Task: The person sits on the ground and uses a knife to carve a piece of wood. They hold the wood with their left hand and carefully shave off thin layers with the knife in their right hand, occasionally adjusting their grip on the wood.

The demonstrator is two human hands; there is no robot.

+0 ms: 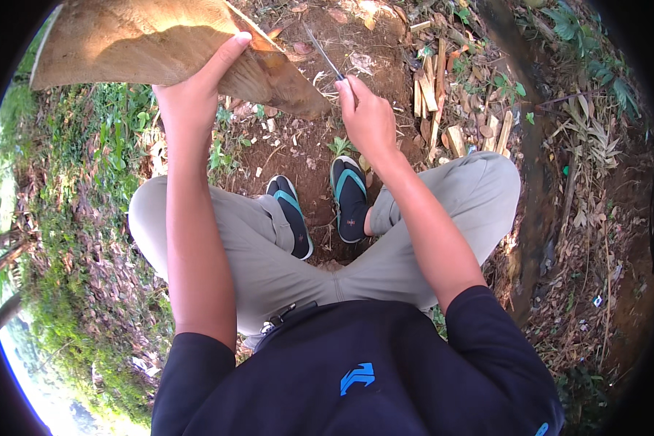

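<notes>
My left hand (200,91) grips the lower edge of a broad, flat piece of wood (134,47), its thumb lying over the face. The wood is held up at the upper left, pale brown and partly in shadow, narrowing to a darker point on the right. Closed around a handle, my right hand (370,120) holds a knife (323,51) just right of that point. Its thin blade slants up and left, apart from the wood. Most of the handle is hidden in my fist.
My feet in dark socks and teal-strapped flip-flops (350,196) rest on brown soil (298,149) between my bent knees. Split wood pieces (430,91) and dry leaves lie to the right. A blurred dark upright strip (536,160) crosses the right side. Green plants (112,138) grow on the left.
</notes>
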